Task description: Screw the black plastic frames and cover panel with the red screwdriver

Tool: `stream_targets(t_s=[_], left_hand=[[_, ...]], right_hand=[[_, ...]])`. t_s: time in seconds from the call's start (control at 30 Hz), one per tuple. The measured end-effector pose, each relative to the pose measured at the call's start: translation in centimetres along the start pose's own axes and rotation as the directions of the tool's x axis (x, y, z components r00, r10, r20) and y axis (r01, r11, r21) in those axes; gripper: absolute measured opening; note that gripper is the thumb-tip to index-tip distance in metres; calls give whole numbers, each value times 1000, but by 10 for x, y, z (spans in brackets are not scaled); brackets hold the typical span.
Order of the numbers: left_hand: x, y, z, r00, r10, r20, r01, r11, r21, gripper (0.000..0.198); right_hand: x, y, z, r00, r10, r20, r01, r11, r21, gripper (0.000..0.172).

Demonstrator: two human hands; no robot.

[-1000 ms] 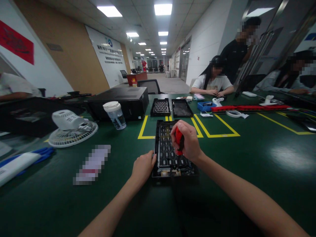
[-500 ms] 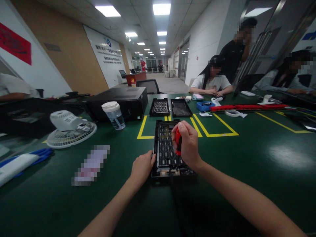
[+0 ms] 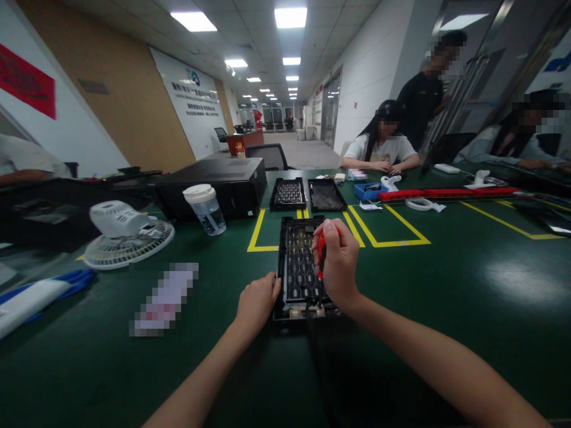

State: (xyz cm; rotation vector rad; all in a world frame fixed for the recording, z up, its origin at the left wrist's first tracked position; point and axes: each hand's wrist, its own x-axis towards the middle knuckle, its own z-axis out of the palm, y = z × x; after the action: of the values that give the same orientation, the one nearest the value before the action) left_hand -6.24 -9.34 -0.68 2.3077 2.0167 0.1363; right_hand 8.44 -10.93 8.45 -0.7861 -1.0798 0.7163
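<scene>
A black plastic case [image 3: 300,264] lies in front of me, its inside filled with rows of rounded black cells. My left hand [image 3: 257,300] grips the case's left wall near the front corner, fingers closed against it. In my right hand [image 3: 339,261] is a screwdriver with a red and black handle [image 3: 322,244], held upright in a fist over the right side of the case. Its shaft points down toward the front end, where light brown parts [image 3: 298,312] show. The hand hides the case's right side, and I cannot make out exactly where the tip touches.
Behind the case lie another black case with cells [image 3: 288,194] and a black lid-like tray [image 3: 327,195]. A lidded cup [image 3: 206,209], a white fan [image 3: 129,235] and a large black box [image 3: 218,184] stand left. A blue tray [image 3: 371,191] lies right; people are beyond.
My right hand and the screwdriver have turned and shifted very slightly, so less of the red handle shows. My left hand and the case stay put. The standing person has lowered an arm.
</scene>
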Motion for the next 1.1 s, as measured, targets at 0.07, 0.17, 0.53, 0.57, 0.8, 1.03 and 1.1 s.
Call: stream_targets(t_s=[0.07,0.17,0.53,0.57,0.8,1.03,1.1], left_hand=[[0,0,0,1000,-1,2,1,1000,-2,34],[0,0,0,1000,0,-3,0,1000,-8,35],[-1,1,-3,1000,-5,8,5,1000,-17,35],[-1,1,-3,1000,-6,5,6,1000,-13,35],[-1,1,-2,1000,-12,2,12,1000,-18,35],[-1,1,-5,1000,-9,12,10,1000,-28,35],[-1,1,-5,1000,-13,13,14,1000,-25,36]], right_hand=[[0,0,1,1000,1,-17,-1,1000,-7,28],[-2,-1,0,1000,1,-24,-1,1000,-13,28],[-3,-1,-6,997,42,72,-47,997,67,25],[-3,-1,-7,995,52,89,-59,995,85,24],[0,1,-17,978,109,179,-146,967,208,32],[13,-1,-30,924,198,326,-297,910,289,31],[19,2,-35,881,222,418,-359,889,284,31]])
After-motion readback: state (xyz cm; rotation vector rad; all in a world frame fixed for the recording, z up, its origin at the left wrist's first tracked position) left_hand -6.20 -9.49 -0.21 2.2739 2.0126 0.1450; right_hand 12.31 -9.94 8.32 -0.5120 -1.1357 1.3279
